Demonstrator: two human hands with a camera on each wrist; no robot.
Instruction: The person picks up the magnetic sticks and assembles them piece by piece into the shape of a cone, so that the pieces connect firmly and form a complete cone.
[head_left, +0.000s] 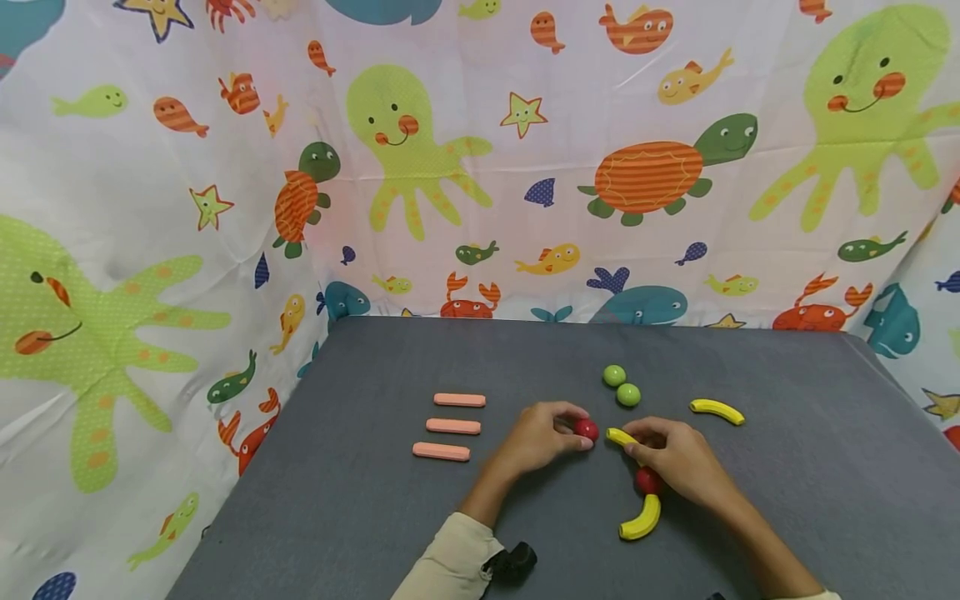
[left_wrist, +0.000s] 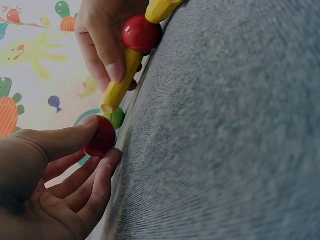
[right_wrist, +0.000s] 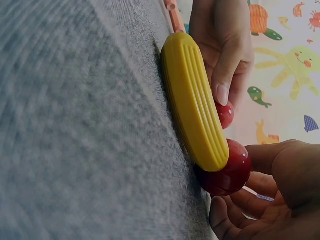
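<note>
Between its thumb and fingers, my left hand [head_left: 536,437] pinches a red ball [head_left: 587,430] just above the grey table. Facing it, my right hand [head_left: 678,460] grips a yellow curved stick [left_wrist: 116,93] with thumb and fingers. The stick's free end, with a small hole visible in the left wrist view, points toward the left hand's ball; a narrow gap shows between them in the head view. At its other end, the stick meets a second red ball [head_left: 648,480]. Another yellow curved stick [head_left: 641,522] extends from that second ball toward the near side.
Three pink straight sticks [head_left: 453,427] lie in a row at the left. Two green balls [head_left: 628,394] sit beyond the hands. A loose yellow curved stick [head_left: 717,411] lies at the right. Behind the grey table [head_left: 337,517] hangs a sea-animal curtain [head_left: 450,108].
</note>
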